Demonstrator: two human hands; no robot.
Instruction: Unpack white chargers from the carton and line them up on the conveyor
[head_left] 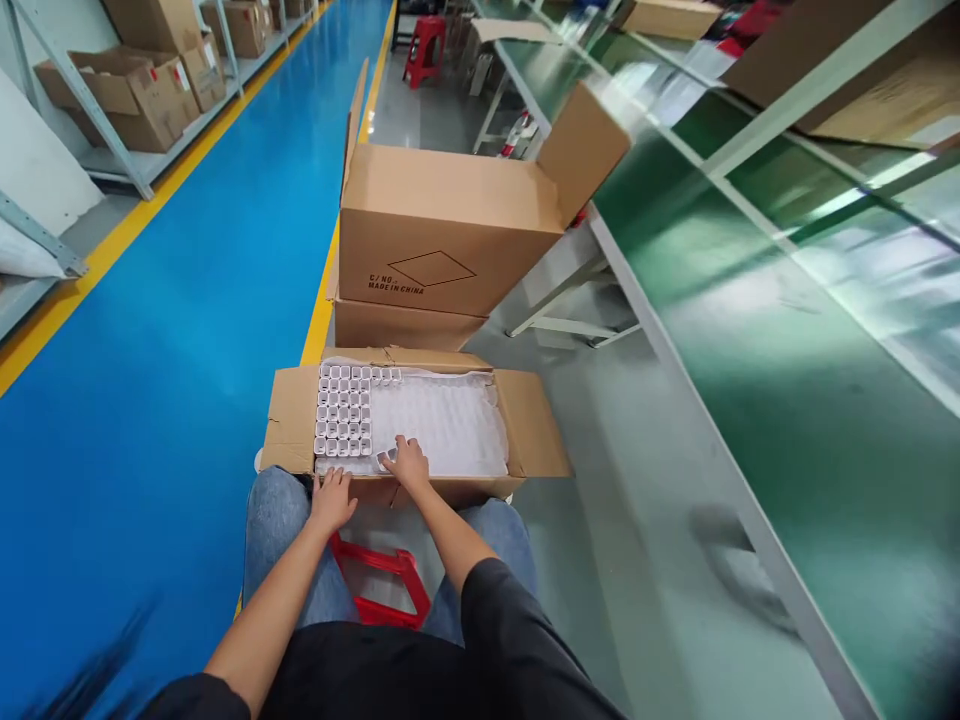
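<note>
In front of my knees stands an open carton with its side flaps folded out. Rows of small white square open-topped containers fill its left part, and a short row runs along the far wall. White padding sheet covers the rest of the inside. My right hand, over the near side of the carton, pinches small white square containers just above or on the padding; its exact height is unclear. My left hand lies with fingers stretched on the carton's near left edge, holding nothing.
A larger open carton stands just beyond. On the right runs a long green-topped workbench. Part of a red stool shows between my knees, and another red stool is farther off. Shelves with cartons line the left.
</note>
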